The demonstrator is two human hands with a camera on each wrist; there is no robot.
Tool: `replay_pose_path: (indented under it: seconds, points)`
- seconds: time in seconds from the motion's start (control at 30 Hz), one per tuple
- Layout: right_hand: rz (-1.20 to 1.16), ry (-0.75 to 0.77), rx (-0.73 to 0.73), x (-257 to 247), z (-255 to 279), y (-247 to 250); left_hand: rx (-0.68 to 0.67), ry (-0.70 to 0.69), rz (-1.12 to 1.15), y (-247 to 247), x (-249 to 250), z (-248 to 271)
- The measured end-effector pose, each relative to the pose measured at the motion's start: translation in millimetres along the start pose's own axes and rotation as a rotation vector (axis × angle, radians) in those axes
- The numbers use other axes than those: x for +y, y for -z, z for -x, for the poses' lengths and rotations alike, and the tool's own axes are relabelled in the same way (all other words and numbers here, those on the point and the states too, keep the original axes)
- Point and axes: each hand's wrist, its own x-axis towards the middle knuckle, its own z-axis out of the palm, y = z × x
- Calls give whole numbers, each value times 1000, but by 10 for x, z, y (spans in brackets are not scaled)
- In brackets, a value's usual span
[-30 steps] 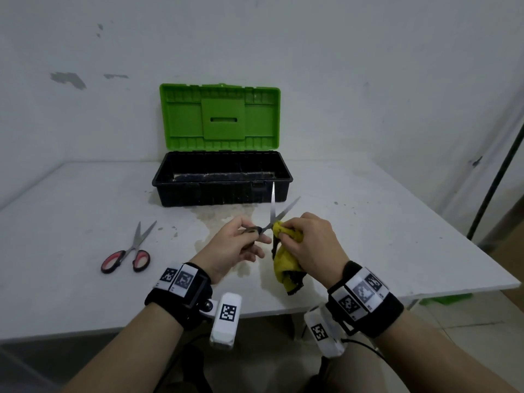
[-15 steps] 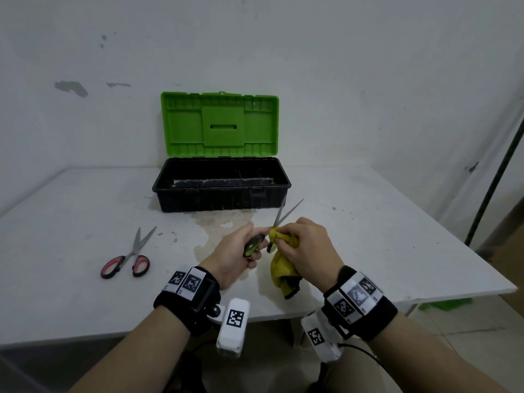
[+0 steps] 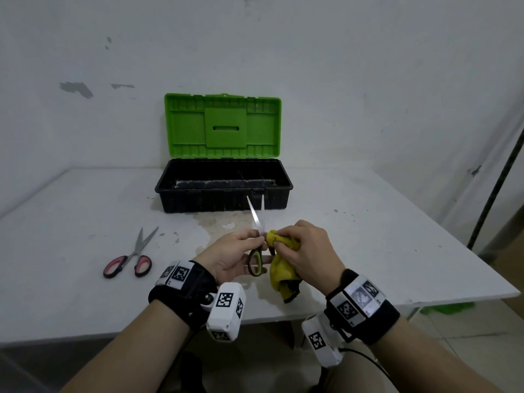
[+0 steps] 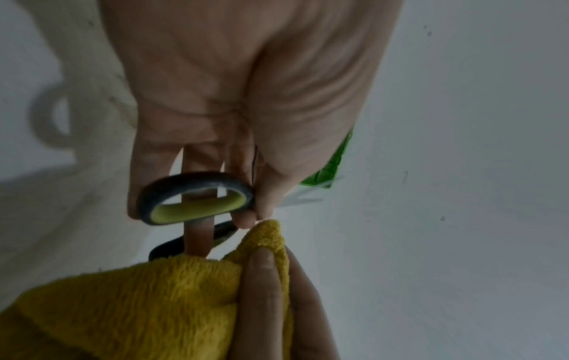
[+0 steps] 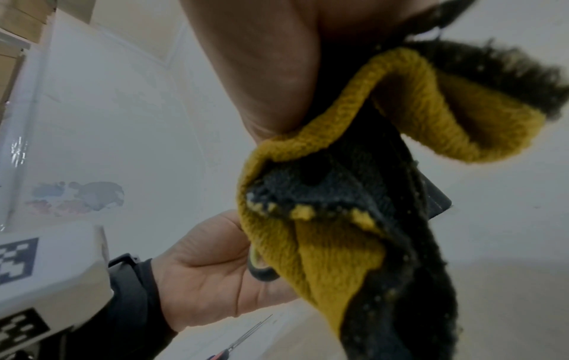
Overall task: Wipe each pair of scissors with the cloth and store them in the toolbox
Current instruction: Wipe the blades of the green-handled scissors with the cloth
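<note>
My left hand [image 3: 238, 255] grips a pair of green-and-black-handled scissors [image 3: 256, 245] near the pivot, its blades pointing up and away, slightly apart. In the left wrist view one handle loop of these scissors [image 4: 197, 198] hangs below my fingers. My right hand [image 3: 306, 251] pinches a yellow cloth [image 3: 283, 268] with a black edge against the scissors, just right of the pivot. The cloth [image 5: 354, 194] fills the right wrist view, hanging down. Red-handled scissors [image 3: 129, 258] lie on the table to the left. The toolbox [image 3: 224, 185], black with an upright green lid, stands open behind my hands.
The white table [image 3: 368, 236] has a stained patch in front of the toolbox. Its front edge runs just below my wrists and its right corner is near. A dark pole [image 3: 496, 182] leans by the wall at the right.
The scissors have swung from leaning right to pointing nearly straight up, their blades closer together. Both hands stay together in front of the toolbox, with the cloth still at the pivot.
</note>
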Motion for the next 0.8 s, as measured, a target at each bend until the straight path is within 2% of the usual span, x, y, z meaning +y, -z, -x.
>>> replay_pose_path:
  seconds: [0.23,0.37,0.5,0.67,0.8]
  points:
    - [8,-21,12,40,-13,14,77,-87,85,64,49,10]
    - [13,-30,-3,23,-10,-7,46,-84,145,72,46,4]
    - [6,-21,12,14,-17,-41,-12,-86,114,66,34,19]
    - [7,-20,16,16,-37,-51,25,-121,99,32,-16,24]
    - [12,-44,8,41,-30,-62,97,-147,-56,58,-14,36]
